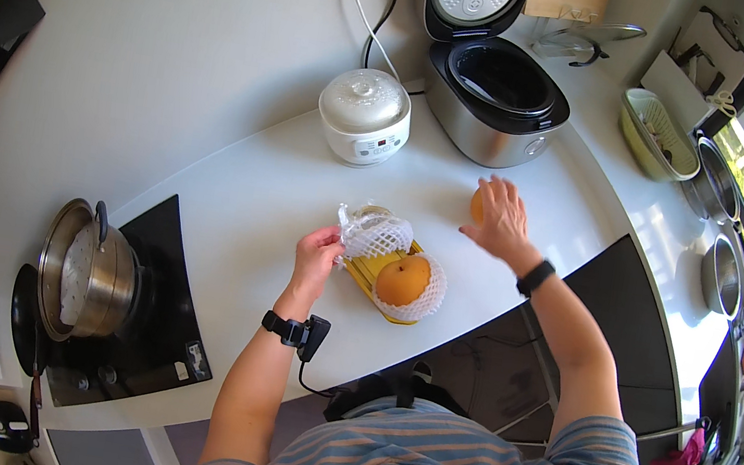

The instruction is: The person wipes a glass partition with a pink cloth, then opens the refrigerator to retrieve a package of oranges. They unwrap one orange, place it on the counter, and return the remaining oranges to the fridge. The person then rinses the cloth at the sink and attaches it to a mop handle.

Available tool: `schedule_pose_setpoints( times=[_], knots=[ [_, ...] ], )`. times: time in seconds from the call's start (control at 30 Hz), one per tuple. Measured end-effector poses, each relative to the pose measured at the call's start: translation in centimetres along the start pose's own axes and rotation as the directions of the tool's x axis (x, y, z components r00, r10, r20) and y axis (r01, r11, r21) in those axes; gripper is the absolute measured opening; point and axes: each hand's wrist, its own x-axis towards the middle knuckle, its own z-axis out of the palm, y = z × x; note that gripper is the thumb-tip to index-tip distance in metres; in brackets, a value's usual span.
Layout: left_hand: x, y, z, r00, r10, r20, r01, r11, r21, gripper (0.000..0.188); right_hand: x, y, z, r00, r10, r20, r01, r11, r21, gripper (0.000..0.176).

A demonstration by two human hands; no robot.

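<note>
My left hand (318,258) pinches the edge of a white foam net sleeve (382,236) at the left end of a yellow tray (366,269). On the tray's near right end sits an orange-brown round fruit, perhaps an Asian pear (402,280), in a second foam net (434,293). My right hand (501,220) is over another orange fruit (477,206) on the white countertop, its fingers spread; the hand partly hides this fruit, and whether they touch is unclear. Something round and pale shows behind the sleeve; what it is I cannot tell.
A small white electric cooker (364,118) and an open rice cooker (498,106) stand at the back by the wall. Left, a steel steamer pot (95,276) sits on a black cooktop (172,318). A green basket (657,139) and steel bowls (722,277) line the right counter.
</note>
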Motion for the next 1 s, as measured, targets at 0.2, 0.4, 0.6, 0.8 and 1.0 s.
schedule_pose_setpoints(
  times=[0.2,0.4,0.6,0.8,1.0],
  knots=[
    [-1.3,-1.4,0.7,0.954,0.28,0.108,-0.29,0.763,0.577,0.051,-5.4,-6.1,-1.7,0.804,0.237,0.545,-0.521,0.722,0.455,0.082],
    [0.6,-4.0,1.1,0.904,0.423,0.07,-0.328,0.577,0.748,0.079,-7.4,-12.8,-3.0,0.948,-0.004,0.319,-0.063,0.978,0.199,0.091],
    [3.5,-6.0,1.1,0.95,0.311,0.004,-0.26,0.787,0.56,0.067,-3.9,-15.5,-2.1,0.789,0.048,0.612,-0.025,0.999,-0.046,0.091],
    [3.6,-5.5,0.8,0.969,0.247,-0.001,-0.203,0.799,0.566,0.045,-4.0,-15.2,-2.6,0.797,0.101,0.595,-0.174,0.982,0.067,0.079],
    [3.1,-4.9,0.7,0.968,0.245,-0.057,-0.158,0.768,0.621,0.038,-4.6,-12.7,-3.6,0.897,0.195,0.398,-0.402,0.736,0.544,0.071]
  ],
)
